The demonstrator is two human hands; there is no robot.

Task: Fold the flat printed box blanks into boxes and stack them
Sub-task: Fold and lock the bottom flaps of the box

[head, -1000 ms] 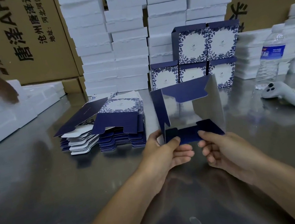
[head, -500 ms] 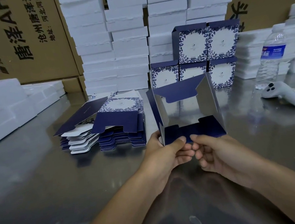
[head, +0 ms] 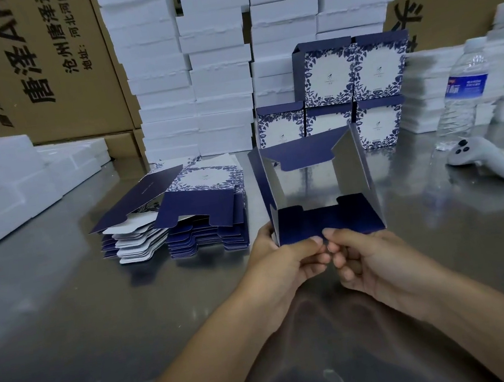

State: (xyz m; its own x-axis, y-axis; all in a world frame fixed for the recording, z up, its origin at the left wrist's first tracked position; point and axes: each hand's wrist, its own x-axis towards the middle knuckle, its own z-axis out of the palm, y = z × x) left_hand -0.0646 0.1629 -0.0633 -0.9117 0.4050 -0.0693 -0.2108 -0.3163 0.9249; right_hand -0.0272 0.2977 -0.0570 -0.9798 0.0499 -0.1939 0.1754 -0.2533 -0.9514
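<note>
I hold a half-formed box [head: 316,189] above the steel table, its open end toward me, silver inside, navy flaps at top and bottom. My left hand [head: 287,262] pinches the near bottom flap at its left part, thumb on top. My right hand [head: 375,261] pinches the same flap just right of it, thumb tips almost touching. A stack of flat blue-and-white printed blanks [head: 181,211] lies to the left. Several folded boxes [head: 352,91] stand stacked in two rows behind the held box.
Tall piles of white foam trays [head: 218,69] and brown cartons [head: 29,65] line the back. More foam trays [head: 8,187] sit at left. A water bottle [head: 462,91] and a white controller [head: 485,158] are at right on the steel table [head: 71,321].
The box has opened squarer and turned its open end more toward me. My two hands have come together at the middle of the near bottom flap.
</note>
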